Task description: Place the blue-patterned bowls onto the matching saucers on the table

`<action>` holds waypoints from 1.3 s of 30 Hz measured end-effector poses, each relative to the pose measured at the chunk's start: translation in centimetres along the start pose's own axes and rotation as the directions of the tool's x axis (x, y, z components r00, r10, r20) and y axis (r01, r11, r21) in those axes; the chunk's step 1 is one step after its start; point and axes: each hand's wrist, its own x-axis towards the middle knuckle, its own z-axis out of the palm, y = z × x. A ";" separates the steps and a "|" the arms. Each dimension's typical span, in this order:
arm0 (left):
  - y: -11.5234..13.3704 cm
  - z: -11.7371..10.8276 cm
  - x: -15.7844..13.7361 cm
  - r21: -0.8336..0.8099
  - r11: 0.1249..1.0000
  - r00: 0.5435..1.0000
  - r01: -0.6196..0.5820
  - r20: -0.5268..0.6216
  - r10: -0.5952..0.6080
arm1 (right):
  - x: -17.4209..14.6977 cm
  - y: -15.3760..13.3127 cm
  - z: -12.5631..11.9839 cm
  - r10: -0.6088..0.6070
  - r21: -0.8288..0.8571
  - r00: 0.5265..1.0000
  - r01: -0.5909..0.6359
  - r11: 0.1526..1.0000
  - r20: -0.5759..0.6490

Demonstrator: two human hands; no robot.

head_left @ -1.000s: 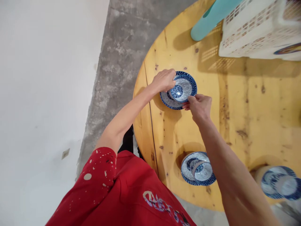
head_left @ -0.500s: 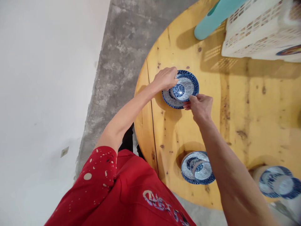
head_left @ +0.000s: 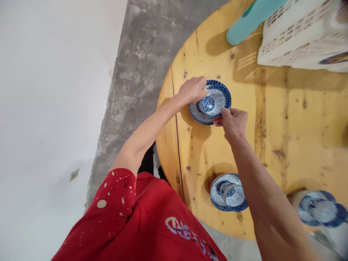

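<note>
A blue-and-white bowl (head_left: 216,97) with a dark patterned rim sits over a matching plate (head_left: 198,116) on the round wooden table. My left hand (head_left: 193,90) is closed on the bowl's rim at the upper left, its fingertips partly hidden. At the lower right, the thumb of my right hand (head_left: 235,123) lies on the rim with the fingers curled beneath. Whether the bowl's base touches the plate I cannot tell.
Another bowl and plate set (head_left: 217,198) stands near the table's front edge, partly behind my right forearm. Further right is a third set (head_left: 312,208). At the back are a turquoise cylinder-shaped object (head_left: 244,27) and a white perforated basket (head_left: 288,40). The wooden table (head_left: 272,119) curves along the left.
</note>
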 end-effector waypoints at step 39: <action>4.3 8.3 -31.9 -0.133 0.989 0.966 0.060 -0.241 -0.091 | -34.8 20.9 -7.4 0.300 0.632 0.948 -0.299 0.716 0.108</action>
